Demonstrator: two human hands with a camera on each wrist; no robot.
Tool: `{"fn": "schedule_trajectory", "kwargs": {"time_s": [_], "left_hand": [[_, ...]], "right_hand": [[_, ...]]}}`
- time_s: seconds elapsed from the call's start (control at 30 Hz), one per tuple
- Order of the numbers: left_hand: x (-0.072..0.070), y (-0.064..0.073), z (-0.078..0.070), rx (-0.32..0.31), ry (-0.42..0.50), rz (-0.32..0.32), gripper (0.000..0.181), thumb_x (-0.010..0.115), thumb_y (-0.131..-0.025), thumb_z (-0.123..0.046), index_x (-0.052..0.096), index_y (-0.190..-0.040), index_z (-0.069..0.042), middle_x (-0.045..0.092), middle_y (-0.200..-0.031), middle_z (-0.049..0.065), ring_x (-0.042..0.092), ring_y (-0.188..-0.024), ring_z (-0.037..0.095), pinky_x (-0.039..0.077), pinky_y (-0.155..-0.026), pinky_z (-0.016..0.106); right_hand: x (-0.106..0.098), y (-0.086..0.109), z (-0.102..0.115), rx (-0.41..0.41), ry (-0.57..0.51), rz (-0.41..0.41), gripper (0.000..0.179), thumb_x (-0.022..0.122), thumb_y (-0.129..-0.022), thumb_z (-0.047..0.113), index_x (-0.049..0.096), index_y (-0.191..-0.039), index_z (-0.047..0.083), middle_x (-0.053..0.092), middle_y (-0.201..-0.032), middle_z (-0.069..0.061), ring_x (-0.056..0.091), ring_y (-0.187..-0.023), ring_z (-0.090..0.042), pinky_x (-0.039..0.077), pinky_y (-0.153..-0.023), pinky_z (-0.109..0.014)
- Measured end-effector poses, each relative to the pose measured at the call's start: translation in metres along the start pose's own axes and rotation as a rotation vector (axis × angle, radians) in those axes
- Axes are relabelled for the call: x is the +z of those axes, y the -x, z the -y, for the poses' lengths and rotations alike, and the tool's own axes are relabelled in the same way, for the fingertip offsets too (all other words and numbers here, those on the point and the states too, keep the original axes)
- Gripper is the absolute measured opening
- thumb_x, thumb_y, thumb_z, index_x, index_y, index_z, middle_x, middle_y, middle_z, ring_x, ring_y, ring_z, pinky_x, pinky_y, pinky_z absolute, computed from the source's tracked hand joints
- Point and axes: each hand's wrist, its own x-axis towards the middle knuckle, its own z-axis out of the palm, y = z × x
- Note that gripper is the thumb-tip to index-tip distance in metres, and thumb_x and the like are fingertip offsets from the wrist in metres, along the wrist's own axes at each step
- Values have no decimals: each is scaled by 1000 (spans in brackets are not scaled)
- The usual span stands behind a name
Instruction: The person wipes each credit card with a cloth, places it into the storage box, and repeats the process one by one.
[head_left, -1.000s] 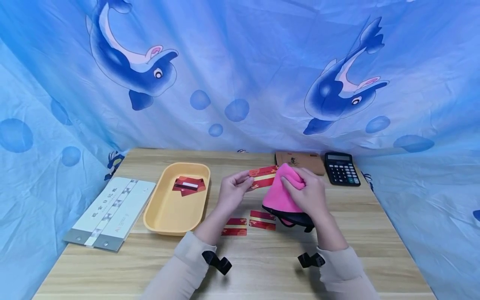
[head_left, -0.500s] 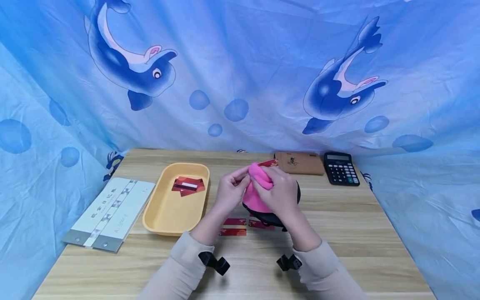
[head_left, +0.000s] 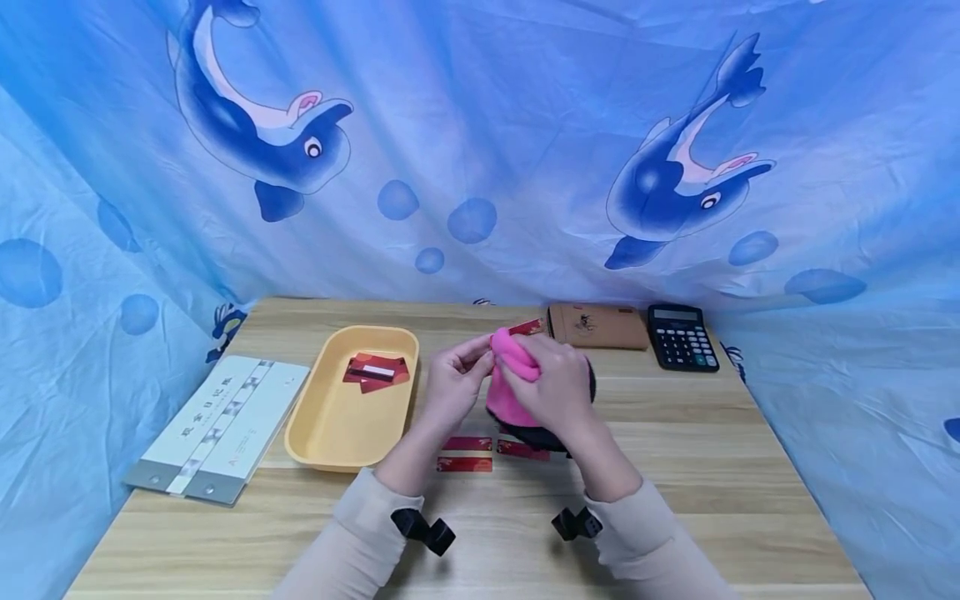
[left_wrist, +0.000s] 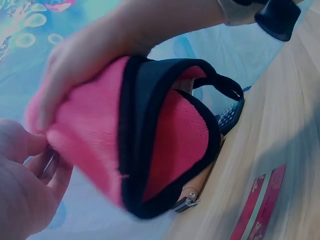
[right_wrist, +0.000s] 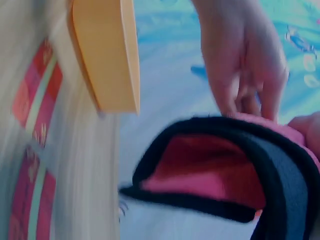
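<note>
In the head view, my right hand [head_left: 553, 377] grips a pink cloth mitt [head_left: 510, 404] with black edging, its fabric bunched between thumb and fingers. The mitt is folded over a red card [head_left: 527, 327], whose far corner sticks out beyond the pink cloth. My left hand [head_left: 456, 377] pinches the card's left edge, with its fingertips against the mitt. The left wrist view looks into the mitt's open mouth [left_wrist: 182, 135], with a black loop [left_wrist: 227, 87] at its rim. Most of the card is hidden by cloth and hands.
Two red cards with pale stripes, a left card [head_left: 465, 464] and a right card [head_left: 519, 451], lie nearer me. A yellow tray [head_left: 352, 450] at left holds several red cards [head_left: 378, 371]. A white-grey ledger [head_left: 217, 425], brown wallet [head_left: 607, 327] and black calculator [head_left: 682, 337] surround them.
My right hand has brought the mitt leftward over the card, covering most of it, and both hands now meet. In the last half second the hands shifted only slightly left.
</note>
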Motion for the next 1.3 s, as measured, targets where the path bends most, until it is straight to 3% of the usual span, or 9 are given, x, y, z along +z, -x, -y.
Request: {"fn": "schedule_trajectory", "kwargs": {"time_s": [0.17, 0.3, 0.47, 0.77, 0.87, 0.93, 1.07, 1.17, 1.3], "left_hand": [[-5, 1, -2, -25, -32, -1, 29, 64, -98, -1, 68, -126, 4, 72, -115, 20, 71, -96, 13, 59, -86, 25], [-12, 1, -2, -54, -44, -9, 27, 65, -98, -3, 69, -125, 4, 72, -114, 22, 72, -94, 16, 60, -84, 26], [-18, 1, -3, -77, -69, -39, 29, 67, -97, -3, 69, -125, 4, 71, -112, 24, 71, -91, 14, 60, -80, 22], [-31, -6, 3, -98, -81, -149, 31, 62, -99, -1, 65, -129, 5, 70, -109, 21, 70, -71, 12, 62, -70, 26], [-32, -7, 6, -95, -75, -153, 34, 56, -102, 1, 60, -135, 3, 64, -111, 21, 70, -76, 19, 62, -73, 27], [-33, -8, 9, -92, -75, -134, 39, 56, -102, 0, 55, -142, 1, 62, -116, 21, 70, -86, 24, 61, -78, 26], [-34, -9, 11, -121, -56, -74, 68, 72, -94, -7, 40, -154, -6, 59, -131, 16, 63, -107, 24, 58, -83, 21], [-34, -10, 11, -145, -41, -49, 96, 86, -82, -9, 29, -160, -11, 56, -137, 11, 59, -111, 23, 58, -84, 22], [-33, -10, 9, -171, -42, -50, 108, 89, -77, -10, 22, -162, -12, 54, -138, 11, 60, -116, 25, 57, -92, 29]], "right_hand": [[0, 1, 3, 43, 9, -40, 26, 84, -81, 23, 78, -100, 6, 72, -80, -8, 61, -56, -21, 45, -45, -33], [-5, 2, -8, 135, 49, -58, 25, 84, -82, 20, 78, -101, 5, 67, -73, -7, 55, -53, -20, 40, -45, -32], [-11, 4, -22, 220, 78, -57, 25, 83, -83, 21, 79, -102, 6, 68, -76, -9, 60, -59, -23, 44, -48, -36], [-17, 7, -37, 221, 49, -64, 26, 84, -82, 21, 78, -101, 4, 67, -75, -9, 60, -60, -25, 45, -51, -36], [-18, 8, -38, 225, 27, -67, 28, 86, -81, 21, 78, -102, 4, 67, -75, -9, 60, -61, -24, 45, -52, -35], [-19, 8, -38, 223, 13, -71, 29, 86, -81, 21, 78, -103, 4, 67, -76, -10, 60, -62, -24, 46, -53, -36], [-19, 8, -38, 222, -14, -88, 29, 86, -80, 20, 79, -103, 4, 69, -78, -11, 63, -65, -26, 48, -55, -37], [-19, 8, -39, 232, -24, -99, 29, 87, -80, 19, 79, -103, 4, 71, -80, -11, 65, -68, -27, 49, -57, -39], [-19, 7, -39, 240, -33, -100, 30, 87, -80, 18, 78, -105, 3, 72, -82, -12, 66, -71, -28, 51, -59, -39]]}}
